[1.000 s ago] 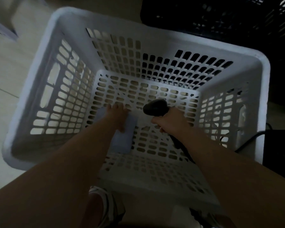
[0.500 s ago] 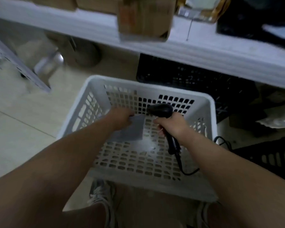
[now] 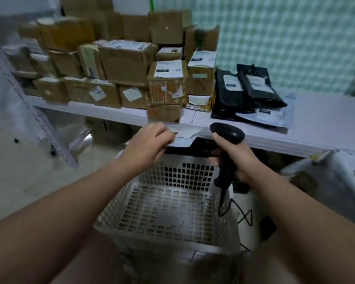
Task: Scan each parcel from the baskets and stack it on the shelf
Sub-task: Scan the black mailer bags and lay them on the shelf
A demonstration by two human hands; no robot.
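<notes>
L hand (image 3: 150, 140) pinches flat grey parcel (image 3: 182, 141) over white basket (image 3: 172, 220), by shelf (image 3: 326, 119) edge -- R hand (image 3: 237, 158) grips black scanner (image 3: 228, 133); boxes (image 3: 127, 60) stacked on shelf.

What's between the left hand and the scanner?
In the head view, a flat pale parcel, pinched by the left hand, spans the gap toward the scanner; slightly blurred.

Stacked on the shelf (image 3: 320, 119), left: boxes (image 3: 127, 64); just right of them, bags (image 3: 248, 89). Below and before the shelf, on the floor (image 3: 19, 181): basket (image 3: 168, 203).
</notes>
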